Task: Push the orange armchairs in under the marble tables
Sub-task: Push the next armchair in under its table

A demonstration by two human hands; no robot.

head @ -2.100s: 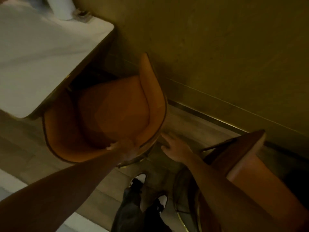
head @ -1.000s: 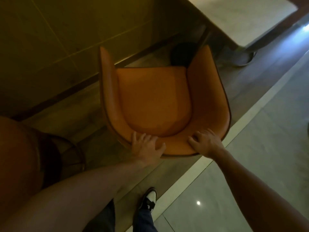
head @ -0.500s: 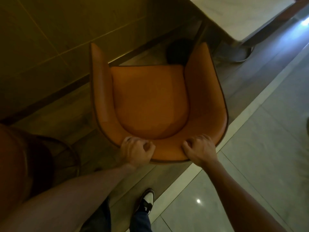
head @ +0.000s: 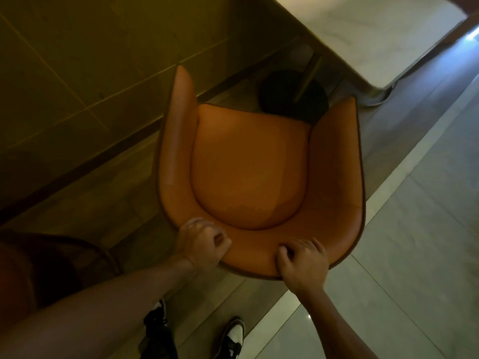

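Seen from above in dim, yellowish light, a person grips the curved backrest of an orange armchair (head: 248, 172) with both bare arms stretched forward and down. The left hand (head: 201, 244) is curled into a tight fist over the backrest's top edge toward its left end, thumb tucked against the upholstery; the right hand (head: 302, 260) is clamped over the same edge just to the right, fingers bent and pressing into the padding. The armchair is a tub-shaped seat in smooth orange upholstery with dark piping along its rim, two raised armrests and a rounded seat cushion. It stands on the wood-plank floor (head: 124, 193) beside a panelled wall (head: 77, 60), its open front facing a marble tabletop (head: 368, 35) whose near corner juts in at upper right. The front of the seat sits just short of the tabletop, near the table's round dark base (head: 285, 97). One armchair is fully in view; part of a second orange chair (head: 15, 275) shows at the left edge. One tabletop, two hands and two black-and-white shoes (head: 233, 338) are visible.
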